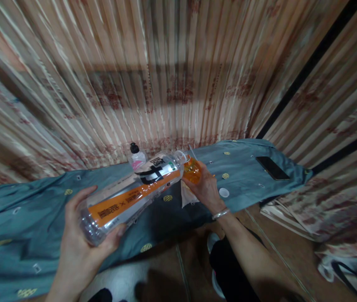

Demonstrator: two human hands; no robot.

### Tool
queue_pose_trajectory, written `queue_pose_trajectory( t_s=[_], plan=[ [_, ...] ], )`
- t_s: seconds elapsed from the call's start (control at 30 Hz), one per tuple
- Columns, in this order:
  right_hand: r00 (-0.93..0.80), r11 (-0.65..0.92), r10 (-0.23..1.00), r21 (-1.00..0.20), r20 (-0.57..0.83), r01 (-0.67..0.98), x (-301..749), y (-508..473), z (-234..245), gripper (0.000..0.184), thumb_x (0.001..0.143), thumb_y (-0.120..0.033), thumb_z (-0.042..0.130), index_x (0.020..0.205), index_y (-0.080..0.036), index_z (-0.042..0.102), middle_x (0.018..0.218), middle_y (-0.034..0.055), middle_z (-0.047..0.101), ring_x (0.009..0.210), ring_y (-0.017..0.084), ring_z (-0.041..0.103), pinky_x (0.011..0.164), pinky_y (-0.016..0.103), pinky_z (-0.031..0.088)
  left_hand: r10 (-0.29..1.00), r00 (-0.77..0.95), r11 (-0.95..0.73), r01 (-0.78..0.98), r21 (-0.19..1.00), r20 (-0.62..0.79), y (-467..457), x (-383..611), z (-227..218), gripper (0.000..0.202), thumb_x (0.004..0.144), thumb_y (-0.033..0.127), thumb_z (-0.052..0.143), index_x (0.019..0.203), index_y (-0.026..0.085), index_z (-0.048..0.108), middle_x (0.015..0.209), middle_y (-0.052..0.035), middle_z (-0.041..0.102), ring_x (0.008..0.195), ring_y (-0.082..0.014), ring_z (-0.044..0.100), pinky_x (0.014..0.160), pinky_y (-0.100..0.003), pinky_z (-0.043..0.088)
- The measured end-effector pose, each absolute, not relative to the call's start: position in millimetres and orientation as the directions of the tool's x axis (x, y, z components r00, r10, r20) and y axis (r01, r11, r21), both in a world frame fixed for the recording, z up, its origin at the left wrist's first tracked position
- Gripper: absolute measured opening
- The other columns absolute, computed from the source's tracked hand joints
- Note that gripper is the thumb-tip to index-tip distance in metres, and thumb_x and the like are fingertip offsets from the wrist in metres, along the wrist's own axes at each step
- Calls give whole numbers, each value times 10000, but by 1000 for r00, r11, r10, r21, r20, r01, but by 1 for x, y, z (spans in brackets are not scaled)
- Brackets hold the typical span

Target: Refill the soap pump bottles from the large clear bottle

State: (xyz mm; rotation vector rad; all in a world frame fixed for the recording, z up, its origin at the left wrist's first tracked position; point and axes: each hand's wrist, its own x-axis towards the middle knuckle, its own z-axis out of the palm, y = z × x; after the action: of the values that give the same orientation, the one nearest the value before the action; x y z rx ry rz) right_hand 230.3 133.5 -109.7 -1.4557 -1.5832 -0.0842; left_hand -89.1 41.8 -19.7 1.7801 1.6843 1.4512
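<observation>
My left hand (pixel 82 239) is wrapped around the base of a large clear plastic bottle (pixel 134 193) with an orange, silver and black label. The bottle lies aslant, its open neck pointing to the upper right. At that mouth, my right hand (pixel 208 186) grips a small see-through orange container (pixel 192 171). A thin clear strip rises beside the container; what it is I cannot tell. Below the right hand shows a pale pouch or tissue (pixel 187 195), partly hidden. A round white cap (pixel 224 192) lies on the cloth just right of my right hand.
A blue-green patterned cloth (pixel 34 222) covers the long narrow surface. Behind the large bottle stands a small clear bottle with a black top (pixel 137 157). A dark phone (pixel 272 167) lies at the right end. Patterned curtains (pixel 178 75) hang close behind, and bags (pixel 351 268) rest at lower right.
</observation>
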Motion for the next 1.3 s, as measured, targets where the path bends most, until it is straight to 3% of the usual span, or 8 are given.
queue_pose_trajectory(
  t_s=[0.23, 0.37, 0.53, 0.7, 0.9, 1.1, 1.3],
  plan=[
    [156, 295, 738, -521, 657, 801, 230, 134, -110, 704, 854, -430, 827, 1428, -136, 544, 1210, 201, 790, 1070, 360, 788, 892, 499, 657, 876, -196, -271, 557, 785, 441, 44, -92, -21, 972, 578, 720, 838, 1388, 256, 566, 1163, -118, 708, 983, -376, 748, 905, -633, 618],
    [156, 303, 727, -517, 669, 801, 230, 134, -110, 696, 851, -424, 829, 1417, -135, 546, 1217, 199, 790, 1066, 358, 791, 893, 499, 661, 863, -186, -297, 565, 770, 469, 43, -91, -22, 943, 605, 704, 834, 1406, 287, 561, 1161, -99, 712, 965, -352, 752, 886, -591, 632],
    [162, 310, 718, -519, 677, 797, 229, 135, -110, 694, 854, -429, 827, 1426, -158, 541, 1204, 170, 800, 1054, 346, 795, 896, 498, 666, 877, -207, -255, 561, 787, 432, 43, -89, -16, 990, 554, 716, 833, 1371, 226, 563, 1137, -127, 711, 964, -377, 749, 900, -638, 620],
    [162, 307, 721, -521, 673, 796, 230, 135, -110, 701, 837, -414, 845, 1419, -161, 549, 1232, 182, 789, 1087, 353, 788, 909, 501, 665, 847, -176, -316, 593, 740, 502, 44, -92, -19, 939, 607, 718, 821, 1382, 245, 581, 1150, -107, 703, 948, -339, 757, 839, -547, 654],
    [162, 290, 740, -528, 652, 798, 230, 134, -109, 714, 840, -414, 834, 1433, -155, 532, 1233, 192, 787, 1093, 368, 785, 909, 515, 659, 868, -200, -272, 573, 773, 454, 43, -90, -20, 973, 573, 727, 832, 1382, 251, 573, 1182, -116, 694, 1000, -368, 747, 920, -628, 620],
    [174, 289, 738, -538, 653, 792, 229, 134, -109, 708, 847, -451, 813, 1433, -167, 535, 1253, 182, 784, 1118, 357, 779, 925, 514, 652, 862, -187, -298, 565, 769, 471, 43, -90, -17, 969, 583, 710, 834, 1386, 237, 570, 1148, -101, 696, 944, -326, 756, 865, -541, 652],
    [177, 275, 743, -536, 645, 798, 230, 134, -110, 710, 848, -480, 811, 1422, -156, 546, 1235, 184, 788, 1082, 351, 787, 912, 510, 654, 873, -198, -268, 568, 778, 446, 44, -88, -15, 968, 568, 702, 833, 1373, 240, 560, 1190, -107, 688, 1019, -338, 734, 934, -566, 627]
  ],
)
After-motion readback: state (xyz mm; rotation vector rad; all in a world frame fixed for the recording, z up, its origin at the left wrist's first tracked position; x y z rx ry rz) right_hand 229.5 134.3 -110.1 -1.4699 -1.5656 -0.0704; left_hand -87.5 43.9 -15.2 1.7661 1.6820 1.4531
